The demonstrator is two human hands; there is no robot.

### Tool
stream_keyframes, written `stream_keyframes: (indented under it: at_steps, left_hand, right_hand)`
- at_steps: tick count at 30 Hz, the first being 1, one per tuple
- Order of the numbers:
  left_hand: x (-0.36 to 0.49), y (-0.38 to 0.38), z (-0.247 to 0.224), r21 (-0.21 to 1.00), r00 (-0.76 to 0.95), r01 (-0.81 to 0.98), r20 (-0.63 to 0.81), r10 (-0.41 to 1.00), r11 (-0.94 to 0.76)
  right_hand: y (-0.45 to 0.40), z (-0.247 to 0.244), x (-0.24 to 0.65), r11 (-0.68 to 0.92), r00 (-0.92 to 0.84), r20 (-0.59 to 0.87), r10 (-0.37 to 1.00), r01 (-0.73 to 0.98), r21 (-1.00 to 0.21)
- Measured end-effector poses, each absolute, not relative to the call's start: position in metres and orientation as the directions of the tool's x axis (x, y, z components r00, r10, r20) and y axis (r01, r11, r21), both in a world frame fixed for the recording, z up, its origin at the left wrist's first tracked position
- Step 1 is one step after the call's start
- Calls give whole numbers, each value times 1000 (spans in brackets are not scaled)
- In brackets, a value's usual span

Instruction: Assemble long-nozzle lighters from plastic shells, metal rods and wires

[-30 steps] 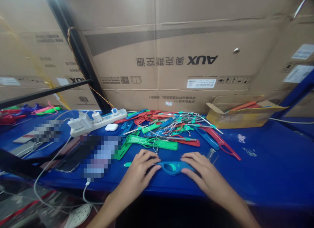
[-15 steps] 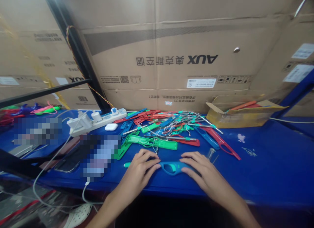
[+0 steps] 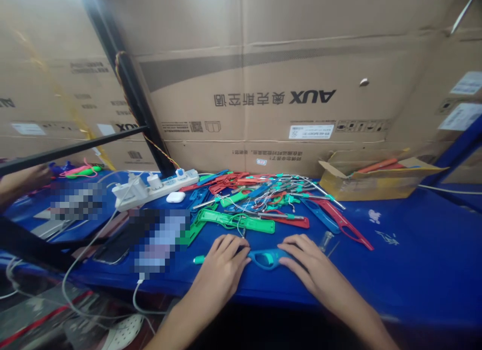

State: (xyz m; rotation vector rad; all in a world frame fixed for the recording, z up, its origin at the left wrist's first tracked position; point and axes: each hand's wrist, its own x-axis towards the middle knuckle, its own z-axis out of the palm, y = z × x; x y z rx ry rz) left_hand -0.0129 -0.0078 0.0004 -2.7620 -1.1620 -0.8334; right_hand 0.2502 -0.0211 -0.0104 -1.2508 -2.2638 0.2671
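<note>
Another person's hand [image 3: 35, 177] has come into view at the far left since the earlier frame, near some pink and green cords [image 3: 85, 170]; the whole view has shifted slightly. Both hands hold the blue handle [image 3: 277, 258] level, low over the near part of the tabletop [image 3: 422, 254]; the left hand [image 3: 226, 259] has its fingers closed on the handle's left end, a green tip [image 3: 199, 259] showing beyond them; the right hand [image 3: 309, 259] grips the right end between thumb and fingers. Behind the hands lie green casing pieces [image 3: 259, 224] and a heap of coloured parts, rods and wires [image 3: 263, 192]; a red casing [image 3: 344, 222] and a small clear cylinder [image 3: 326, 238] lie to the right, an open carton [image 3: 376, 187] farther back; a white power strip [image 3: 161, 189] and earbud case [image 3: 175, 197] sit to the left.
</note>
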Motion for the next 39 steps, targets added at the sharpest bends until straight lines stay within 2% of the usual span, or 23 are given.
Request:
stream_keyframes:
  at_steps: [5, 12, 15, 18, 22, 26, 32, 39]
  left_hand:
    - [-16, -7, 1, 251, 537, 650, 516, 668, -717]
    - [-26, 2, 2, 295, 483, 639, 565, 669, -711]
    - [-28, 3, 5, 264, 482, 640, 593, 645, -722]
    - [-26, 2, 9, 177, 555, 626, 582, 594, -759]
    - [-22, 0, 13, 111, 598, 611, 584, 549, -784]
    - [-19, 0, 15, 101, 557, 627, 635, 535, -772]
    - [-16, 2, 15, 103, 485, 675, 684, 545, -731]
    - [-22, 8, 9, 116, 406, 716, 732, 547, -688]
  right_hand:
    - [-18, -16, 252, 510, -357, 403, 843, 769, -386]
    - [-24, -7, 254, 458, -301, 358, 884, 715, -528]
    - [-25, -6, 255, 507, -317, 412, 854, 686, -522]
    - [-25, -8, 257, 550, -324, 471, 820, 674, -494]
    - [-25, -10, 261, 558, -336, 473, 814, 677, -480]
    - [-28, -10, 260, 563, -324, 487, 811, 656, -502]
    - [-29, -3, 256, 576, -204, 584, 786, 585, -571]
    - [-32, 0, 260, 634, -259, 630, 732, 596, -492]
